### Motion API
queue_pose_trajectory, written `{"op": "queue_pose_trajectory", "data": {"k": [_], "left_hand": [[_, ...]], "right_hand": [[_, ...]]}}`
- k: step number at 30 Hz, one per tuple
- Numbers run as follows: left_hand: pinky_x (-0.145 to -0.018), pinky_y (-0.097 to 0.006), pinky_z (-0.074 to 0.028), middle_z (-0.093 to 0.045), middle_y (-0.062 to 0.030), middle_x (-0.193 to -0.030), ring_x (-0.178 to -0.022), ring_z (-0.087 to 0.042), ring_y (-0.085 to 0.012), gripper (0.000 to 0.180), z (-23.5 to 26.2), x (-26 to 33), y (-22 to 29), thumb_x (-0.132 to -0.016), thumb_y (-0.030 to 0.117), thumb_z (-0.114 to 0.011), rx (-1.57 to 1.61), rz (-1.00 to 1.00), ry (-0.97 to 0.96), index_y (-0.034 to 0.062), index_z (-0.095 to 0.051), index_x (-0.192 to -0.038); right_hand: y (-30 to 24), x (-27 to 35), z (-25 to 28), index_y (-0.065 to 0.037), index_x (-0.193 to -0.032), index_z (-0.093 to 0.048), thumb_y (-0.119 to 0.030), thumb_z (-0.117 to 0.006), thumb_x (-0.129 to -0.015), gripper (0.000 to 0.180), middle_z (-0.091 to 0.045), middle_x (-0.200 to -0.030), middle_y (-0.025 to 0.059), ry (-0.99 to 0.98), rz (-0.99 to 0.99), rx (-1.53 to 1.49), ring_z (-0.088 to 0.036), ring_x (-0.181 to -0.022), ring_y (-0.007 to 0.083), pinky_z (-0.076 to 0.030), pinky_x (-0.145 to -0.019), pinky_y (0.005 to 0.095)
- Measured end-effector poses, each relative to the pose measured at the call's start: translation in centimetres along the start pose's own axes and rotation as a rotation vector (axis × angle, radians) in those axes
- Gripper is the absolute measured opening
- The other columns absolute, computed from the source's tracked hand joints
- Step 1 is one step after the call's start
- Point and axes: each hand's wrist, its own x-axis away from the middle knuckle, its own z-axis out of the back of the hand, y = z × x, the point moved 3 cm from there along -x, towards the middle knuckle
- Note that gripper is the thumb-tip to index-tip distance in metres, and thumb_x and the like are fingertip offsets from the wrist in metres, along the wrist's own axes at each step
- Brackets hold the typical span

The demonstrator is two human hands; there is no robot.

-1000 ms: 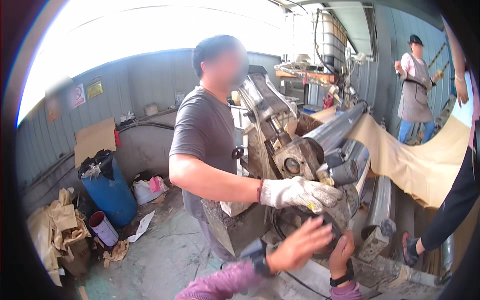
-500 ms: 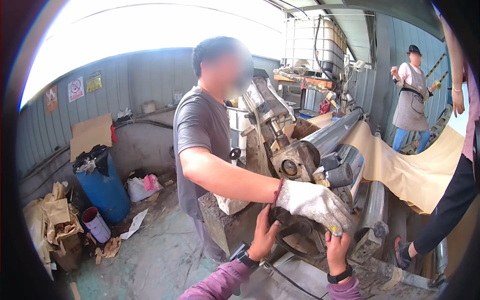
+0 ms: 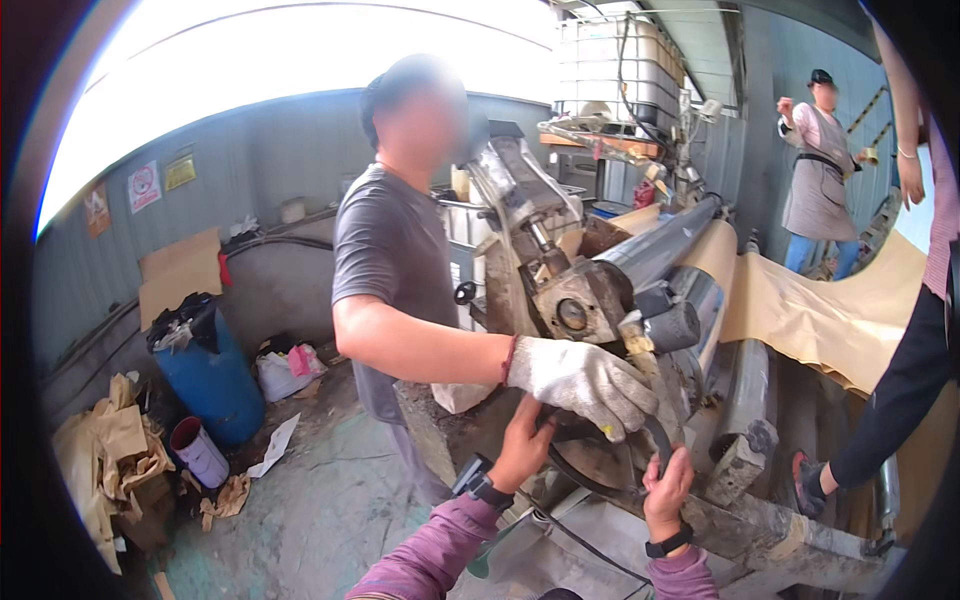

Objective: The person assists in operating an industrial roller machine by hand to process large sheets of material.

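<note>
A dark handwheel sits low on the side of a roller machine, in front of me. My left hand is closed at its left side, the fingers partly hidden under a co-worker's arm. On the right side, my right hand wraps round the rim. A co-worker's white-gloved hand reaches across from the left and lies over the top of the wheel, between my two hands. Above it are the machine's square metal gearbox and a grey cylindrical motor.
Long metal rollers carry a brown paper sheet to the right. A person's dark-trousered leg stands close on the right; another person in an apron is farther back. A blue barrel and scrap paper are at left.
The co-worker's gloved hand has slid left, away from my right hand, baring part of the wheel's rim. Both my hands stay at the wheel. The whole view has shifted slightly.
</note>
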Motion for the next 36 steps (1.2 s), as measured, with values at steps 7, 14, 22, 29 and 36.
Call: {"op": "queue_pose_trajectory", "data": {"k": [7,14,22,29,36], "left_hand": [[-0.101,-0.032,-0.037,-0.053,-0.0109,-0.128,-0.118,-0.05,-0.0208,0.042,2.4,0.2,-0.6,-0.091,-0.004,-0.048,0.249,0.09,0.034,-0.0028,-0.044,-0.132],[-0.1,-0.027,-0.034,-0.05,-0.008,-0.13,-0.12,-0.046,-0.0162,0.041,0.3,-0.2,-0.4,-0.093,-0.003,-0.045,0.221,0.043,-0.086,-0.0021,-0.041,-0.134],[-0.1,-0.028,-0.035,-0.05,-0.0087,-0.129,-0.117,-0.048,-0.0168,0.042,1.3,-0.7,-1.9,-0.093,0.0,-0.045,0.071,0.027,-0.012,-0.0015,-0.04,-0.135],[-0.1,-0.029,-0.034,-0.05,-0.014,-0.128,-0.117,-0.047,-0.0224,0.041,0.7,-0.7,-1.8,-0.09,-0.005,-0.044,0.045,0.015,-0.011,-0.005,-0.043,-0.131],[-0.102,-0.029,-0.032,-0.046,-0.0155,-0.134,-0.122,-0.045,-0.0241,0.042,0.2,-0.6,-3.0,-0.092,-0.007,-0.043,0.161,0.06,0.013,-0.0058,-0.039,-0.134]], "right_hand": [[-0.8,0.5,-3.4,-0.005,-0.086,-0.051,-0.021,-0.051,-0.099,0.021,-0.046,-0.065,0.0029,-0.017,0.108,0.074,-0.044,-0.057,0.0149,-0.039,-0.055,0.0303],[-1.1,0.3,-1.4,0.0,-0.094,-0.055,-0.029,-0.042,-0.104,0.033,-0.047,-0.067,0.0003,0.029,0.022,-0.075,-0.044,-0.059,0.0055,-0.044,-0.058,0.0233],[-1.8,0.6,-2.0,0.0,-0.093,-0.053,-0.03,-0.041,-0.104,0.034,-0.043,-0.068,0.0002,-0.015,0.061,-0.101,-0.041,-0.057,0.0062,-0.049,-0.065,0.025],[-1.9,0.7,-2.1,-0.002,-0.093,-0.053,-0.031,-0.041,-0.104,0.033,-0.043,-0.067,-0.0018,-0.027,-0.018,-0.108,-0.041,-0.059,0.0057,-0.043,-0.06,0.0233],[-0.7,0.6,-2.1,-0.004,-0.098,-0.052,-0.034,-0.039,-0.105,0.034,-0.047,-0.077,-0.0013,-0.037,-0.04,-0.142,-0.043,-0.064,0.0038,-0.045,-0.064,0.02]]}}
